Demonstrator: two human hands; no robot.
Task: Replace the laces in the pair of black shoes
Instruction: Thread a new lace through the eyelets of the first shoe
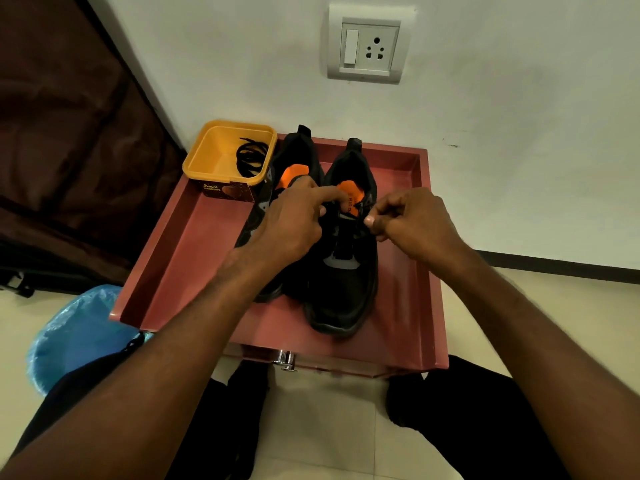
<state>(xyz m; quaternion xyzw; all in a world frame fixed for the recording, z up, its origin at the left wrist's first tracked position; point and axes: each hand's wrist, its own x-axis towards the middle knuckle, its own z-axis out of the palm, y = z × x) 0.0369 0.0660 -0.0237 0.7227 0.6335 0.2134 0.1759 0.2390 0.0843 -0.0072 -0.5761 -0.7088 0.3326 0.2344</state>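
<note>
- On the red tray (166, 244), head view: right shoe (341, 292) central, left shoe (298, 150) at ten o'clock, half hidden by the left hand (289, 225).
- Left hand's fingers curl at the tongue; its grasp is unclear.
- Right hand (412, 223) pinches a barely visible lace (362, 211).
- Spare laces (251, 161) lie in the yellow tub (197, 157).

Both forearms are bare, no sleeves, watch or rings showing on the left hand (289, 223) or right hand (414, 220). Dark trousers (485, 410) cover the legs.
</note>
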